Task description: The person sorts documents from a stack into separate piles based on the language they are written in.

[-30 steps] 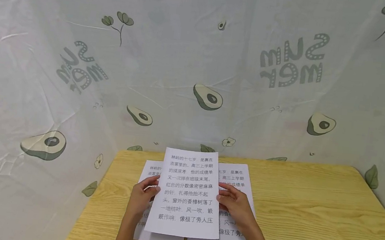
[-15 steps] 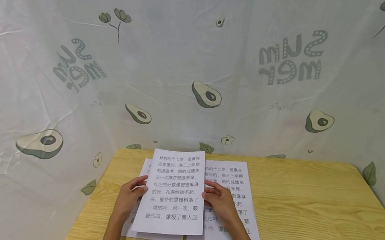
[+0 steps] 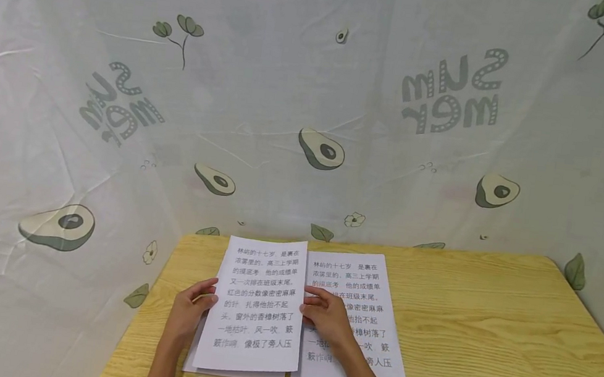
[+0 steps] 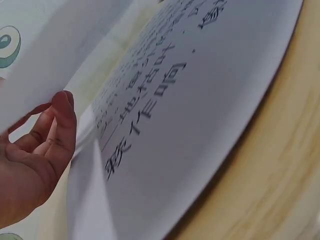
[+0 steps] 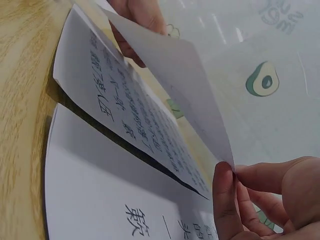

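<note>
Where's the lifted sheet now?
Just left of centre in the head view, the lifted sheet is between left hand and right hand, over the left lying sheet.

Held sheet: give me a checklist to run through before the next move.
1. Grip at both sides: ok; the left hand and right hand pinch opposite edges of the held sheet.
2. Clear of the left page: ok; the right wrist view shows a gap under much of it.
3. Squared over the left page: not ok; that page shows past its left and bottom edges in the head view.
4. Right page apart from the left one: ok; a strip of table shows between them.
5. Right hand off the right page: cannot tell.
</note>
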A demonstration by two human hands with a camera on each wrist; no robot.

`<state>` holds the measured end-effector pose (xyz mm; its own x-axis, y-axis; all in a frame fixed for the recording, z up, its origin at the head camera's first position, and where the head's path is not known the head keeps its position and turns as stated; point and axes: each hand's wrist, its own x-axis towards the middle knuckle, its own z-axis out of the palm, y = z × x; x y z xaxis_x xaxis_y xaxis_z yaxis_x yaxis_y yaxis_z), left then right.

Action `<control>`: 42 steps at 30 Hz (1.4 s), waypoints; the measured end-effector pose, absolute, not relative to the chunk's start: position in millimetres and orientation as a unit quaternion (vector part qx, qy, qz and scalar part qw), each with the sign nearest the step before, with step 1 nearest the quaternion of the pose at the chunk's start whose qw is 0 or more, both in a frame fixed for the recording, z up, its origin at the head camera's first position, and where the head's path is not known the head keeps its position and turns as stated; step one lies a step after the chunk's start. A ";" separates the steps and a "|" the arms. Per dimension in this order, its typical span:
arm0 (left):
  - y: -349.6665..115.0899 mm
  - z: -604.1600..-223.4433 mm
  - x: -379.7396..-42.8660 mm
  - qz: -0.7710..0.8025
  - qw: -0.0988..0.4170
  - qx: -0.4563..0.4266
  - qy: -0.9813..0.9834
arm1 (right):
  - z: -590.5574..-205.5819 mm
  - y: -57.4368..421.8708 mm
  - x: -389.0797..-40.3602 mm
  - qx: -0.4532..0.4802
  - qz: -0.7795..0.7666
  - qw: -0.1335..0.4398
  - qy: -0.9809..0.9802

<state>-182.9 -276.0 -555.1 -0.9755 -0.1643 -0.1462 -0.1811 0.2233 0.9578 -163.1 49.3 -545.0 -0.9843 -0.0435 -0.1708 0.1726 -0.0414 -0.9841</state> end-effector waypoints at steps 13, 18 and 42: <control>-288.9 -555.9 -183.7 0.598 -0.001 -0.116 0.793 | -545.7 33.7 -165.1 0.031 -0.711 0.073 0.699; -291.5 -556.7 -183.6 0.601 -0.003 -0.119 0.791 | -546.6 28.9 -164.9 0.032 -0.702 0.073 0.707; -297.5 -558.7 -187.2 0.592 -0.007 -0.115 0.798 | -550.8 22.2 -163.9 0.028 -0.667 0.051 0.743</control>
